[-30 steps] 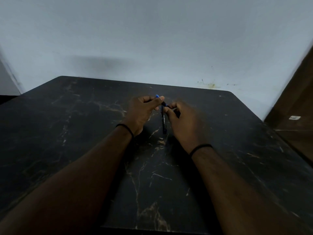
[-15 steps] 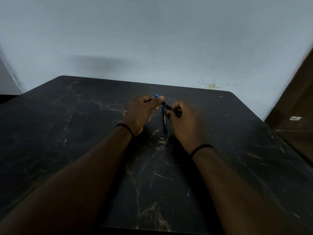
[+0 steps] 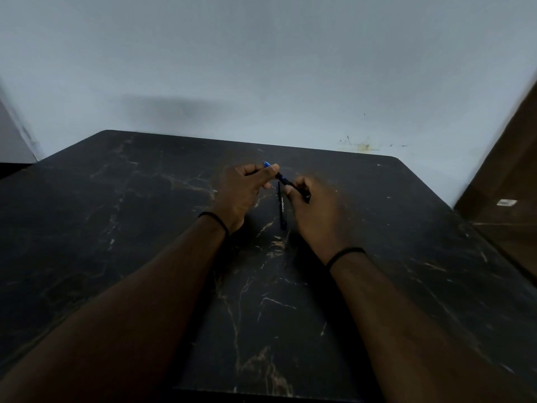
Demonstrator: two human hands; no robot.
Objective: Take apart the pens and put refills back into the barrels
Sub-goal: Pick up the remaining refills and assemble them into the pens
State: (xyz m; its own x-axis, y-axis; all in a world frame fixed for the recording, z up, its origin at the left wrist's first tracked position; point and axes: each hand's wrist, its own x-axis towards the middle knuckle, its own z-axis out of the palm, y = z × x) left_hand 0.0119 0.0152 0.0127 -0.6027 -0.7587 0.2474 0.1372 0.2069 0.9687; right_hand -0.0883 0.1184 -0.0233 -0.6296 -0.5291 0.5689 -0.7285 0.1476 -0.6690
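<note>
A dark pen with a blue end is held slanted above the middle of the table, blue end up and to the left. My left hand pinches its blue end between thumb and fingers. My right hand grips the lower dark end, which pokes out past the fingers at the right. A second dark pen with white lettering lies flat on the table between my two hands, pointing towards me.
The table is black marble with pale veins, its far edge against a plain grey wall. A brown wooden panel stands at the right, beyond the table's right edge.
My right hand has drawn a little to the right and down, so more of the held pen shows between the hands. The left hand and the pen on the table have stayed put.
</note>
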